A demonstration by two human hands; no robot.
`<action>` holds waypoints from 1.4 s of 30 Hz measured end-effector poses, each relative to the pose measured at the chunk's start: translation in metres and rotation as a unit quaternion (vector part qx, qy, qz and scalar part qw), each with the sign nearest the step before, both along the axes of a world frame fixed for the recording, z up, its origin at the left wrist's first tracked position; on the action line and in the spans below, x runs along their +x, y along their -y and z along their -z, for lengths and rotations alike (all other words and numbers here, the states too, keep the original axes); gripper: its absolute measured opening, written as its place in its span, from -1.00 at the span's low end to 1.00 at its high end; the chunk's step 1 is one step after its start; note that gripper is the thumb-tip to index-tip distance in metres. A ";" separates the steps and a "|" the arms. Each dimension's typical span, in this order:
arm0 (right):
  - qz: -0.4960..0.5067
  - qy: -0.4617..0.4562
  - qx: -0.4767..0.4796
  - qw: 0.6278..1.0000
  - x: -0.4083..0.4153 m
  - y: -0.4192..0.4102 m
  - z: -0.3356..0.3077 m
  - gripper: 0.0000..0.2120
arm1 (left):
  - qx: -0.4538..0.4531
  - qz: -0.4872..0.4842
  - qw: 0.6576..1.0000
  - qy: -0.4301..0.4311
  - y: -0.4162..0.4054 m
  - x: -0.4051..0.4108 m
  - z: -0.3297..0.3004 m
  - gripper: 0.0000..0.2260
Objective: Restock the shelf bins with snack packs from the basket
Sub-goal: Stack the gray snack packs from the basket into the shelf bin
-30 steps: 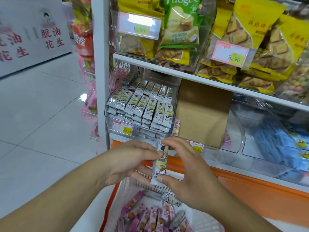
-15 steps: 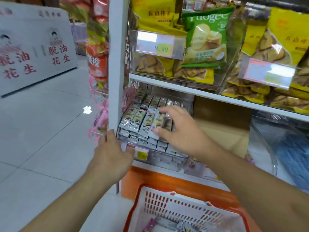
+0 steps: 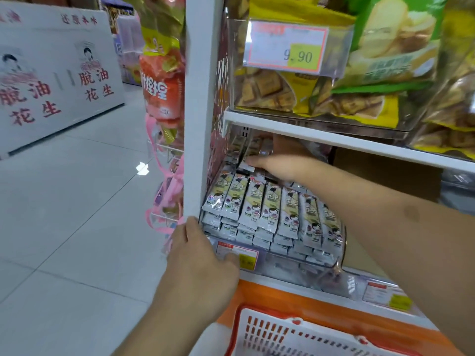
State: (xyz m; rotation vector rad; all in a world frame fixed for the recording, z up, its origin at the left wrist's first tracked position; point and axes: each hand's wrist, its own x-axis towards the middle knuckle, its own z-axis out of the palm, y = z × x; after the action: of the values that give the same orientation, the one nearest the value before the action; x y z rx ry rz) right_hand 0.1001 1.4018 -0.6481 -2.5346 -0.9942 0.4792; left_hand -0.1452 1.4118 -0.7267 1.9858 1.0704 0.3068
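The clear shelf bin [image 3: 334, 265] on the lower shelf holds rows of silver-and-yellow snack packs [image 3: 270, 209]. My right hand [image 3: 280, 167] reaches deep into the back of the bin under the upper shelf board and holds one snack pack [image 3: 246, 166] against the rear row; its thumb is hidden. My left hand [image 3: 203, 255] grips the bin's front left corner, with the thumb on the price tag [image 3: 246, 256]. The white basket with a red rim [image 3: 282, 332] sits below the shelf at the bottom edge; its contents are out of view.
The white shelf upright [image 3: 199, 98] stands just left of the bin. Above, another bin holds yellow and green biscuit bags [image 3: 372, 73]. A brown cardboard box [image 3: 385, 176] sits right of the bin. Snack bags hang from pink hooks [image 3: 162, 80] on the left. Tiled floor spreads leftwards.
My right hand carried the pack from in front of the basket up into the bin and further to its back. My left hand let go of the pack and took the bin's corner.
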 end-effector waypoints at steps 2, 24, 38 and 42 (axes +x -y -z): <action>0.000 0.032 0.019 0.999 0.001 -0.002 0.000 -0.22 | -0.003 -0.006 1.000 0.003 0.001 0.002 -0.001 -0.36; -0.088 0.082 0.129 0.984 -0.047 0.103 0.009 -0.38 | 0.018 0.003 0.999 -0.030 0.018 -0.011 -0.027 -0.37; -0.026 -0.119 0.019 0.992 -0.115 0.328 0.199 -0.87 | 0.058 0.155 0.971 -0.172 0.125 -0.018 0.076 -0.47; -0.016 -0.105 -0.059 0.993 -0.115 0.361 0.273 -0.87 | 0.043 0.135 0.966 -0.214 0.139 -0.029 0.143 -0.32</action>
State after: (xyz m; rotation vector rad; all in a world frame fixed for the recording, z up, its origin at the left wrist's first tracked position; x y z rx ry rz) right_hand -0.0145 1.0410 -0.9211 -2.5078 -0.9551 0.8180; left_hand -0.1740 1.2727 -0.8692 2.3072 1.0378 -0.2379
